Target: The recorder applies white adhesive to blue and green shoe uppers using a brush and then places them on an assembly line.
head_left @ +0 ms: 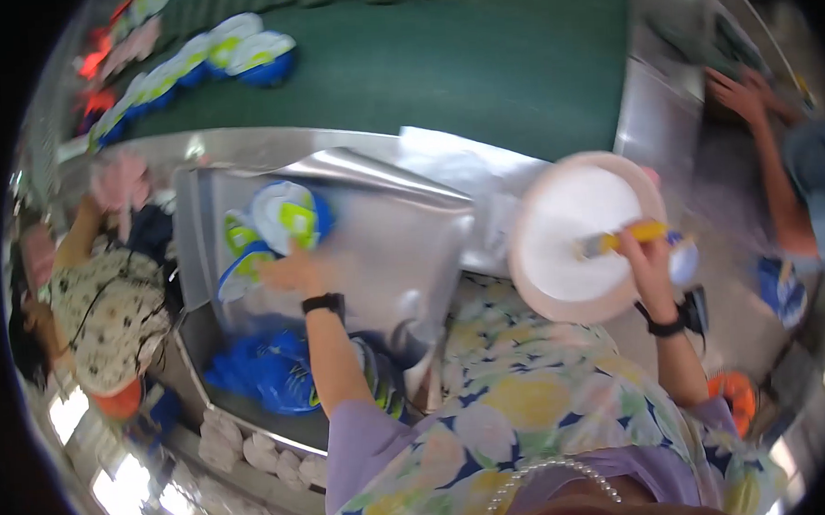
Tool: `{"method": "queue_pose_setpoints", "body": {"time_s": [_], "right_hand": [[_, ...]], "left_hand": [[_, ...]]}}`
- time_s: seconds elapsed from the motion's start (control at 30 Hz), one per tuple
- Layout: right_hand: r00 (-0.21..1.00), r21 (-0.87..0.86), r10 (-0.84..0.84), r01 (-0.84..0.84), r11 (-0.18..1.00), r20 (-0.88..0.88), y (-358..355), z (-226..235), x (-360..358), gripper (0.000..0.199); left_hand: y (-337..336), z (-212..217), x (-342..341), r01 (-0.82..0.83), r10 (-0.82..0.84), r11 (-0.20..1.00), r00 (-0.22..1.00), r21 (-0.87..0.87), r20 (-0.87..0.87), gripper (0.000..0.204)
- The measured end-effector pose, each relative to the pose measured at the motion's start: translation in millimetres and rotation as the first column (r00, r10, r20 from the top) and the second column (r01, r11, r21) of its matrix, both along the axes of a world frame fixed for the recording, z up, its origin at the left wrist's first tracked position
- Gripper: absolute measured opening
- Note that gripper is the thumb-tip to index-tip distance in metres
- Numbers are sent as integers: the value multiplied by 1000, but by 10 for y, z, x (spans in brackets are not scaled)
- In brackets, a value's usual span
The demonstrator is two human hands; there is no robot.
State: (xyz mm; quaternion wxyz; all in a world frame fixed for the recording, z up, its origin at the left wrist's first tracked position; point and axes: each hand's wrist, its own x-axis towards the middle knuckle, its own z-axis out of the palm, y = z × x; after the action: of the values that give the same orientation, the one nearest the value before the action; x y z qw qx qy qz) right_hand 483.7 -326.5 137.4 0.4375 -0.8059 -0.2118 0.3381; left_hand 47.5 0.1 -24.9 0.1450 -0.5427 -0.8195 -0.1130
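Note:
My right hand (651,262) is closed round the yellow handle of a brush (608,242). The bristles reach over the white liquid in a pale pink basin (537,290). My left hand (299,271) is smeared by motion above a metal tray-like surface (389,259). Its fingertips are at a white, lime and blue piece (244,274) that looks like a shoe upper; whether they grip it cannot be made out. A similar piece (284,213) lies just beyond. Below my left forearm, blue pieces (274,372) are heaped in a grey bin.
Beyond the metal edge runs a green belt (421,70), with a row of similar white, lime and blue pieces (262,58) at its far left. One person (112,315) is at the left, another (818,171) at the right. White bundles (226,440) lie below the bin.

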Motion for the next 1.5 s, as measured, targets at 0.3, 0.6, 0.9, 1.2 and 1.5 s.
{"method": "queue_pose_setpoints", "body": {"time_s": [0.3,0.6,0.9,1.2,1.5], "right_hand": [[862,121,468,-495,860,198,123,-105,-463,12],[897,197,352,-408,891,268,-66,-102,-475,13],[940,147,231,-272,951,249,-247,-132,-482,13],[678,2,555,-634,773,483,-247,-394,-620,12],[925,218,329,-367,904,192,-381,173,278,13]], "left_hand": [[150,111,-112,-62,175,982,-74,-180,982,38],[-1321,919,1073,806,-859,449,508,-385,60,49],[-514,639,845,961,-959,217,243,-170,148,47],[29,1117,1180,927,-722,357,350,-113,597,37],[-763,1564,1404,875,420,450,-35,-175,907,48]]}}
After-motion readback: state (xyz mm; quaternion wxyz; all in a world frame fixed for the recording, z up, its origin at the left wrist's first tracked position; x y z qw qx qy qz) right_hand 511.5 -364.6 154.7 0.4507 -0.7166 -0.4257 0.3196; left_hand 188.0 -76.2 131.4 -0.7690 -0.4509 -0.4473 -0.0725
